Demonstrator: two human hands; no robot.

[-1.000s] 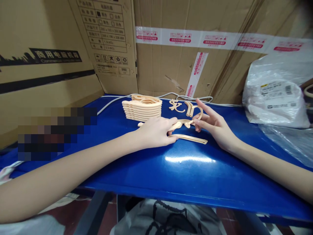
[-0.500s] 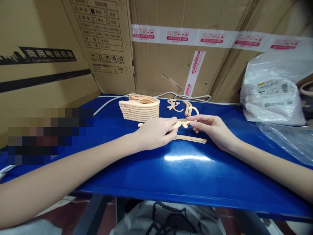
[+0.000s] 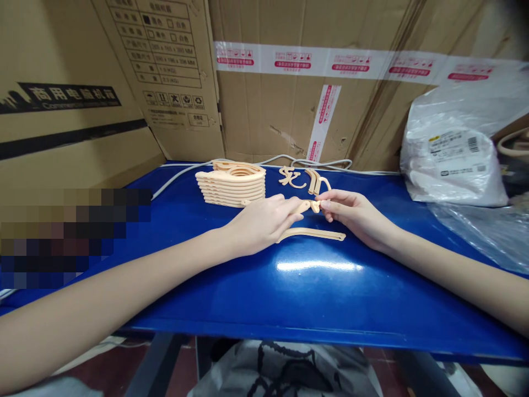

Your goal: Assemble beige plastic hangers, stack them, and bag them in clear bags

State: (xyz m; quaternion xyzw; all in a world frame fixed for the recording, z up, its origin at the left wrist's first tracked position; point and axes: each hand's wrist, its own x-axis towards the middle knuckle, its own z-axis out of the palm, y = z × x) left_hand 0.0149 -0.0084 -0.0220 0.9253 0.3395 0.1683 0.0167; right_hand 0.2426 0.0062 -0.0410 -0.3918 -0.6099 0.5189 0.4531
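My left hand (image 3: pixel 262 223) is closed on a cream plastic hanger arm (image 3: pixel 303 207), whose rounded end with a hole sticks out past the fingertips. Facing it, my right hand (image 3: pixel 351 212) pinches a cream hanger hook (image 3: pixel 316 207) by its base, the curved part rising above the fingers. A small gap shows between hook base and arm end. Just below the hands, another hanger arm (image 3: pixel 318 234) lies on the blue table. Behind my left hand stands a stack of cream hangers (image 3: pixel 231 184). Loose hooks (image 3: pixel 292 177) and more arm pieces (image 3: pixel 313 182) lie farther back.
Cardboard boxes (image 3: pixel 264 110) wall off the back and left of the blue table (image 3: pixel 256 298). A white cable (image 3: pixel 177 179) runs along the rear edge. At the right sits a white plastic bag (image 3: pixel 450 160) with clear film (image 3: pixel 475 231) spreading from it.
The hook in my right hand has turned, so its base now faces differently toward the arm end. The view has shifted slightly, and both hands stay close together.
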